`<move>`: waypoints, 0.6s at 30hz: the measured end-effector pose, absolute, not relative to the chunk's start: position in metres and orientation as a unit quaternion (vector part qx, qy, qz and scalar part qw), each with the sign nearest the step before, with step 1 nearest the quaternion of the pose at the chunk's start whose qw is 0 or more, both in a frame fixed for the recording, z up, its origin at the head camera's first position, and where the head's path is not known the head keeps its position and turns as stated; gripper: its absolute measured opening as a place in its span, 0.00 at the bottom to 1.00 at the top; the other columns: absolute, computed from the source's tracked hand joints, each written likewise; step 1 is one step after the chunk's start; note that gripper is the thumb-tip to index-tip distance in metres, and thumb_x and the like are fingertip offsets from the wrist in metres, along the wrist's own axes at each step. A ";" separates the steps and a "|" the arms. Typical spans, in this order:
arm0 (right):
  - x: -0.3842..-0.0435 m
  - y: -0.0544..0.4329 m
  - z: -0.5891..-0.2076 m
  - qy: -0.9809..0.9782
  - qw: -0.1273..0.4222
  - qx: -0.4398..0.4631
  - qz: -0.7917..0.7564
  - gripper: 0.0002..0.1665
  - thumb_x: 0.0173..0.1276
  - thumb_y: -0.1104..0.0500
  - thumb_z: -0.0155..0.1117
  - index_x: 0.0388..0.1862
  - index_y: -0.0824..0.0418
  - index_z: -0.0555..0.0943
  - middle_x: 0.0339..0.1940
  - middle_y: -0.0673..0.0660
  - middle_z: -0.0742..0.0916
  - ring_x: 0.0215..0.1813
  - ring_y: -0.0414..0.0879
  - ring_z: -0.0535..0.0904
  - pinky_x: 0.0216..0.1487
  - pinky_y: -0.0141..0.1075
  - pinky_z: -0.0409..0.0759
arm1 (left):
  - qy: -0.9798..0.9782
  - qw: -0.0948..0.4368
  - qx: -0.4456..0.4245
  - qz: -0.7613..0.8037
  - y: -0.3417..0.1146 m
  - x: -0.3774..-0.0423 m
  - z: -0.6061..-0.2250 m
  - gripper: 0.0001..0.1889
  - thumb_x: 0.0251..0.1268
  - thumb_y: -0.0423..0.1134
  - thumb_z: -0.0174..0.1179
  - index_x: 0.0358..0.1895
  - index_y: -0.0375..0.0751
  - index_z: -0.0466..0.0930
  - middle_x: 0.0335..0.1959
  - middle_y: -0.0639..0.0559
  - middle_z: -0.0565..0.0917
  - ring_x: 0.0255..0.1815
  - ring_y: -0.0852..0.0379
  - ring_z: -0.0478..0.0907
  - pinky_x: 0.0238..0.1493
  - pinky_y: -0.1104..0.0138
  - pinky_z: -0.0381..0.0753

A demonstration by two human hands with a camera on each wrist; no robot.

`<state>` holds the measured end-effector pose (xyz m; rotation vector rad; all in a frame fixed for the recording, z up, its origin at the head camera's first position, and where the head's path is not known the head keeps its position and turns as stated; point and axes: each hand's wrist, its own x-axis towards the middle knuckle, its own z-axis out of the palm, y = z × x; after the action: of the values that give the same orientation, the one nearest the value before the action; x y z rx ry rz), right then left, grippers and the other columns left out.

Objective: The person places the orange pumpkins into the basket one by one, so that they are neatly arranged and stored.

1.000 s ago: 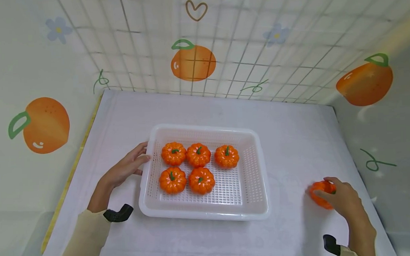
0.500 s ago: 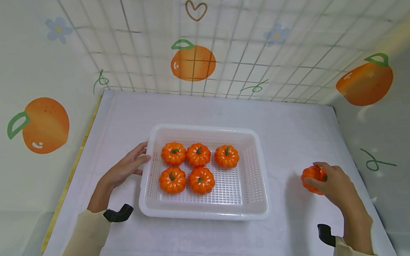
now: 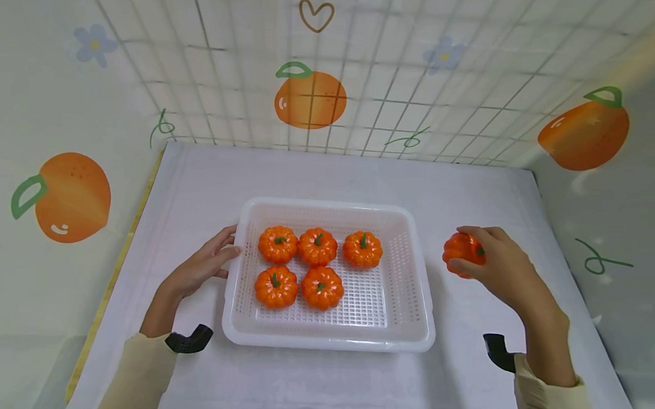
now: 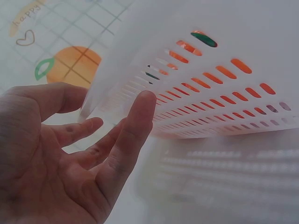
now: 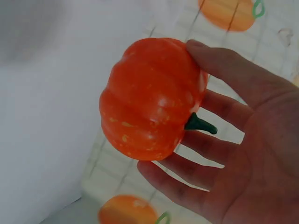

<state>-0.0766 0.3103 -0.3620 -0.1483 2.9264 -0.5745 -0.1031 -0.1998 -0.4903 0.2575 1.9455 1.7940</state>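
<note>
My right hand [image 3: 497, 262] holds a small orange pumpkin [image 3: 461, 254] above the table, right of the white basket [image 3: 332, 343]. In the right wrist view, the thumb and fingertips grip the pumpkin [image 5: 149, 102] around its sides, its green stem toward the palm. My left hand [image 3: 202, 266] rests its relaxed fingers at the basket's left rim. In the left wrist view, one fingertip of the left hand [image 4: 70, 158] lies against the slotted outer wall [image 4: 243, 37]. Inside the basket are several more pumpkins, including one [image 3: 363, 249] standing apart at the right.
A pale cloth covers the table [image 3: 326, 168]. Behind it rises a grid panel [image 3: 389, 106] draped with a sheet printed with oranges. Side walls bear the same print, and a yellow strip [image 3: 113, 278] runs along the table's left edge.
My right hand has lifted the pumpkin and carried it left and away from me, closer to the basket's right side. The left hand has stayed at the rim.
</note>
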 end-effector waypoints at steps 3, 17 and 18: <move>-0.080 0.294 -0.354 0.975 0.084 -0.063 -0.195 0.37 0.67 0.53 0.70 0.71 0.62 0.69 0.64 0.73 0.70 0.55 0.68 0.71 0.45 0.62 0.81 | 0.710 0.240 0.095 0.656 -0.200 -0.103 -0.491 0.29 0.79 0.42 0.48 0.79 0.52 0.53 0.69 0.38 0.66 0.58 0.39 0.76 0.46 0.50 0.84; -0.085 0.228 -0.355 0.967 0.099 -0.158 -0.173 0.35 0.62 0.54 0.74 0.68 0.57 0.74 0.61 0.63 0.76 0.55 0.61 0.74 0.45 0.55 0.84 | 0.713 0.238 0.089 0.653 -0.199 -0.104 -0.493 0.30 0.78 0.43 0.49 0.79 0.53 0.52 0.70 0.39 0.65 0.58 0.39 0.76 0.46 0.50 0.84; -0.085 0.225 -0.356 0.966 0.101 -0.163 -0.172 0.35 0.62 0.54 0.74 0.68 0.57 0.74 0.61 0.62 0.76 0.55 0.59 0.74 0.46 0.54 0.83 | 0.714 0.237 0.088 0.653 -0.199 -0.104 -0.493 0.30 0.78 0.43 0.49 0.79 0.52 0.52 0.70 0.39 0.65 0.58 0.39 0.76 0.46 0.51 0.84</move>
<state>-0.0849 0.2250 -0.3564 -0.4806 2.8547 -0.5089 -0.1041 -0.1993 -0.4928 0.2405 1.9578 1.7884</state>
